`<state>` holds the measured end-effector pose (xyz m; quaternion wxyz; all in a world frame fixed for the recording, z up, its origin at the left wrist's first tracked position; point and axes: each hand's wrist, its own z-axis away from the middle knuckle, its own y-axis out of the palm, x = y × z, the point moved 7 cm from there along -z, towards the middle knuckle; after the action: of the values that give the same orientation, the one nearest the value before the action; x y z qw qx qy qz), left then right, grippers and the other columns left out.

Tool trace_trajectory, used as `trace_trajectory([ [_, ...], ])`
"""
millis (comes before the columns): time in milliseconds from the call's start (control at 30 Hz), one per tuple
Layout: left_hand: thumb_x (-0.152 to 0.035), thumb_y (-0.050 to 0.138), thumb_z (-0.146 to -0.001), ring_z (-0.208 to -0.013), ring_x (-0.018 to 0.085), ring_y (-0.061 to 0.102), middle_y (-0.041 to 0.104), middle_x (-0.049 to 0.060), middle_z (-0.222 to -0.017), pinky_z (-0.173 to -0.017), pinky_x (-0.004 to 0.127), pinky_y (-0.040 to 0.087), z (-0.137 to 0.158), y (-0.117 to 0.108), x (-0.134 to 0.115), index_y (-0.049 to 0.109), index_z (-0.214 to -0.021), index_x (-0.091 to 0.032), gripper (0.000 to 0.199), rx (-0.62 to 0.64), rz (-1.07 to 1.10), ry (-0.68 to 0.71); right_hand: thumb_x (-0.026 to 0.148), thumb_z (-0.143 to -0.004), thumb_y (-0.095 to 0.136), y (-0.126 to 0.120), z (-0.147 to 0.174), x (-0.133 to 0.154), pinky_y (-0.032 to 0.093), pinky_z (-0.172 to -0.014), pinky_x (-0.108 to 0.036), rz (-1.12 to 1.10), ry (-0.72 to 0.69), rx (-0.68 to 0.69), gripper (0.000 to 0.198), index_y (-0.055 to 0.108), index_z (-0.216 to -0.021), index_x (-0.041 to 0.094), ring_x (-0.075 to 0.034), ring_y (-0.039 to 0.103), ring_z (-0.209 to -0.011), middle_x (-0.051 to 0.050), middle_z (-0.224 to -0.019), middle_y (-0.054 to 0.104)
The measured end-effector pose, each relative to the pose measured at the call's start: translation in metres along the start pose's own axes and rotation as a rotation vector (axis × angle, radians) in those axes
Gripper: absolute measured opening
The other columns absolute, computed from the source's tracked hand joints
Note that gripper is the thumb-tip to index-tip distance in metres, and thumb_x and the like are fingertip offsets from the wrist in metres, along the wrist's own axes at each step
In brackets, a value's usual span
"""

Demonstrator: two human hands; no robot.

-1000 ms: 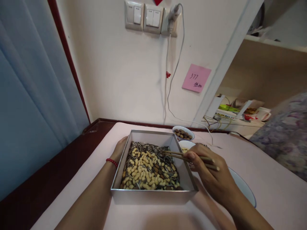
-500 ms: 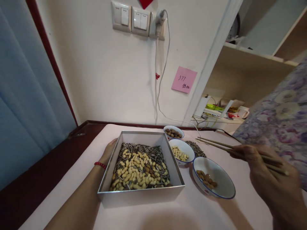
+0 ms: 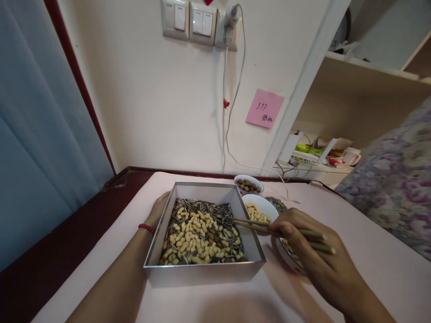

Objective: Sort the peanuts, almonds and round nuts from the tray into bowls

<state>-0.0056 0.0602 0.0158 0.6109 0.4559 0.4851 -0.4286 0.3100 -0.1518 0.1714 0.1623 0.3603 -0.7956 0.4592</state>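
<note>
A pair of chopsticks (image 3: 252,222) is held in the grip of the right hand (image 3: 311,249), with the fingers closed around the sticks. Their tips are held over the right wall of a silver-edged box (image 3: 202,274), near the sunflower seeds (image 3: 220,210) inside it; whether anything is pinched between the tips cannot be told. The box is set on the pink-covered surface (image 3: 175,305) and is filled with those seeds, a heap of peanuts (image 3: 193,235) and a few almonds (image 3: 215,240). The left hand (image 3: 158,211) is placed against the box's left side; its fingers are partly hidden, so how tight that grip is cannot be told. To the box's right, a bowl of round brown nuts (image 3: 248,185) is set farthest back, a bowl of peanuts (image 3: 257,212) nearer, and a third bowl (image 3: 288,260) is partly covered by the right hand. Loose seeds (image 3: 276,205) are piled beside the peanut bowl.
</note>
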Motion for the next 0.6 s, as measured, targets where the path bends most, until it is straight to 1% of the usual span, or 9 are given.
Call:
trace_trajectory([
  [67,-0.023,0.072,-0.073,-0.083,0.025,0.070,0.074,0.006,-0.068,-0.072,0.028,0.055,0.001,0.000,0.000,0.072,-0.080,-0.013,0.013,0.004,0.009,-0.007,0.038,-0.099,0.045,0.010,-0.005,0.007,0.046,-0.056,-0.024,0.020,-0.014,0.044,0.033,0.061,-0.075,0.022,-0.012,0.058,-0.062,0.000,-0.070,0.059],
  [133,-0.023,0.072,-0.072,-0.083,0.026,0.071,0.075,0.006,-0.070,-0.073,0.028,0.055,0.001,0.001,0.000,0.073,-0.080,-0.013,0.012,0.014,0.022,-0.006,0.039,-0.099,0.044,0.020,-0.009,0.012,0.044,-0.056,-0.024,0.047,-0.029,0.093,0.033,0.058,-0.074,0.022,-0.011,0.056,-0.062,0.001,-0.070,0.057],
  [300,-0.023,0.072,-0.073,-0.086,0.026,0.071,0.076,0.007,-0.071,-0.076,0.029,0.055,0.001,0.000,0.002,0.073,-0.080,-0.012,0.012,0.017,0.046,0.002,0.041,-0.100,0.040,0.039,-0.014,0.014,0.043,-0.057,-0.026,0.160,-0.022,0.201,0.035,0.056,-0.075,0.023,-0.013,0.056,-0.063,0.000,-0.074,0.058],
  [433,-0.022,0.069,-0.078,-0.088,0.025,0.070,0.076,0.009,-0.074,-0.079,0.029,0.054,-0.001,0.000,0.006,0.073,-0.084,-0.010,0.014,0.021,0.054,0.004,0.043,-0.101,0.036,0.050,-0.016,0.011,0.042,-0.060,-0.029,0.223,-0.007,0.237,0.037,0.053,-0.073,0.023,-0.015,0.057,-0.067,-0.002,-0.078,0.059],
  [600,-0.024,0.064,-0.084,-0.088,0.024,0.070,0.076,0.009,-0.079,-0.084,0.032,0.054,-0.002,0.000,0.009,0.072,-0.096,-0.007,0.022,0.037,0.065,0.018,0.042,-0.102,0.033,0.056,-0.016,0.007,0.043,-0.063,-0.029,0.235,0.025,0.266,0.037,0.052,-0.076,0.023,-0.015,0.056,-0.070,-0.003,-0.081,0.059],
])
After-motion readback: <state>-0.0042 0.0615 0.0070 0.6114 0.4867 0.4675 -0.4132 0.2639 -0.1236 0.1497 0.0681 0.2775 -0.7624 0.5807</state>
